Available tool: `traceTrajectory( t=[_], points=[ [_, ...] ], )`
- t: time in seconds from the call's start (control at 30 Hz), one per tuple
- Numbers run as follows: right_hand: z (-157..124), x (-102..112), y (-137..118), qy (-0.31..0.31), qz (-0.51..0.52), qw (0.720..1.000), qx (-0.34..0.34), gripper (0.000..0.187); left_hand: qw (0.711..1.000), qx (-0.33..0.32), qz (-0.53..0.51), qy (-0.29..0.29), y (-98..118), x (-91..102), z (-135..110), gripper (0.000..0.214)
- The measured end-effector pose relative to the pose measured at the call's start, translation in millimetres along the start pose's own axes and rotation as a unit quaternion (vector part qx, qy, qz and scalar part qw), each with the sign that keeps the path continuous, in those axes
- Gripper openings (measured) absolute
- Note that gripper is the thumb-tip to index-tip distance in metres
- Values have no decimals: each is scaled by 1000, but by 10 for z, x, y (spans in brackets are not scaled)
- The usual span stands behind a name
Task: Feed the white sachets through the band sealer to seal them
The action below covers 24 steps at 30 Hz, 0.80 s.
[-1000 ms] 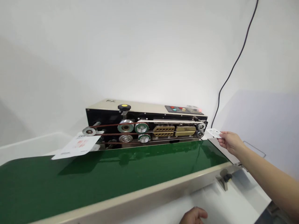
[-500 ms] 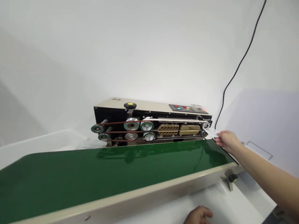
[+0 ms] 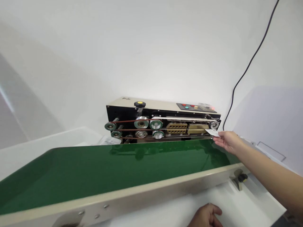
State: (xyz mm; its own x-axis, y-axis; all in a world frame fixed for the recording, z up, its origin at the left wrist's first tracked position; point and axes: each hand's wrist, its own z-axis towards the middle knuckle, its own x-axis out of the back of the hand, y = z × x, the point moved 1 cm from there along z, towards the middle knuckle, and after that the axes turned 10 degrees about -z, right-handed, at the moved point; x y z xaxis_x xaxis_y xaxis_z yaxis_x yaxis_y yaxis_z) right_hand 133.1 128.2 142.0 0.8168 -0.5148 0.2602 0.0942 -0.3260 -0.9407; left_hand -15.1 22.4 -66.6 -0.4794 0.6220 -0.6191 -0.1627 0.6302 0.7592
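My right hand (image 3: pixel 227 142) pinches a small, flat white packet (image 3: pixel 212 132) between thumb and fingers. The packet sits at the right end of a band sealing machine (image 3: pixel 153 105), its left edge by the intake roller (image 3: pixel 214 125) and the brass block (image 3: pixel 198 128). Whether that edge is between the bands I cannot tell. Below my right hand lies the green conveyor belt (image 3: pixel 132 170). My left hand (image 3: pixel 205 217) is at the bottom edge, partly out of view, fingers loosely bent and apart with nothing in them.
Several white packets (image 3: pixel 110 140) lie behind the belt, left of the machine. A control panel (image 3: pixel 196 107) with coloured buttons is on top. A black cable (image 3: pixel 248 64) runs down the wall. A knob (image 3: pixel 242 177) sticks out below the belt's front rail (image 3: pixel 142 190).
My right hand has moved the packet leftward relative to the machine, past the intake roller. The whole view has shifted slightly, so the machine appears further right. My left hand stays low.
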Motion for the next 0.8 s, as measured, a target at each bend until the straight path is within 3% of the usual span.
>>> traceTrajectory(
  t=[0.13, 0.3, 0.4, 0.47, 0.57, 0.67, 0.73, 0.8],
  points=[
    [-124, -19, 14, -52, -3, 999, 0, 8, 1000, -6, -15, 27, 0, -49, -31, 75],
    [-264, -14, 35, -77, -20, 996, 35, 9, 1000, -15, -13, -20, -22, -18, -13, 81],
    [-376, 31, 77, -66, -64, 993, 75, 22, 1000, -12, -10, -11, 16, -31, -29, 78],
    [-469, 152, 113, -24, -95, 987, 126, 32, 1000, -5, -3, 8, 47, -70, -66, 74],
    [-555, 543, 162, 90, -114, 963, 227, 39, 999, -2, 7, 46, 72, -155, -159, 67],
    [-443, 1177, 229, 220, -112, 926, 286, 37, 998, -12, 5, 68, 86, -217, -256, 61],
    [-252, 1697, 324, 292, -134, 907, 273, 34, 998, -20, -9, 66, 104, -225, -289, 56],
    [-28, 2215, 470, 349, -217, 887, 210, 34, 998, -20, -7, 64, 119, -213, -296, 53]
  ],
)
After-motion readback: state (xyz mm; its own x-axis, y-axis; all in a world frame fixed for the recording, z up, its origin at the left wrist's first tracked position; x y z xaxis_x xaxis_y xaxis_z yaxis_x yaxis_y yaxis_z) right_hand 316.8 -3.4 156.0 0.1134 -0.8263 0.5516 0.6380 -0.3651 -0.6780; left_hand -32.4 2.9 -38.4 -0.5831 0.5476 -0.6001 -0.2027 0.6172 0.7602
